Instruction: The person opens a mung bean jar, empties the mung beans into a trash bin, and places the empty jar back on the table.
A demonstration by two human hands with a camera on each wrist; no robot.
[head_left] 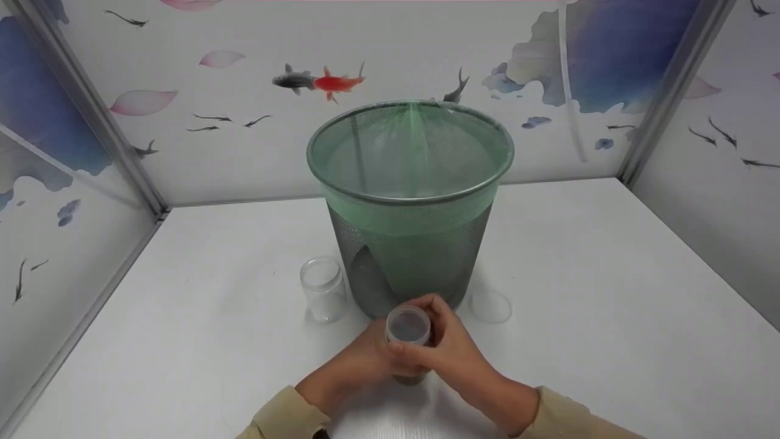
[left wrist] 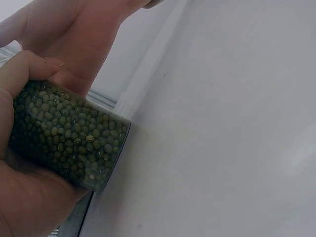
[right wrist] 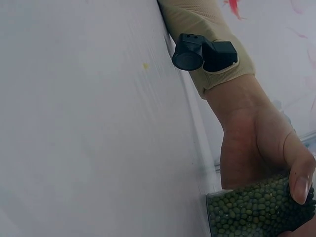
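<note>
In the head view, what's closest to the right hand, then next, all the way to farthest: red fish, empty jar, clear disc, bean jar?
Nearest the right hand first:
1. Bean jar: in its grip.
2. Clear disc: on the table, right of the bin.
3. Empty jar: left of the bin.
4. Red fish: on the back wall.

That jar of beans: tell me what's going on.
A person's left grip and right grip hold a clear jar of green beans in front of a green-lined mesh bin. A second clear jar, seemingly empty, stands left of the bin; a clear disc lies to its right. Whether the held jar is capped is unclear.
</note>
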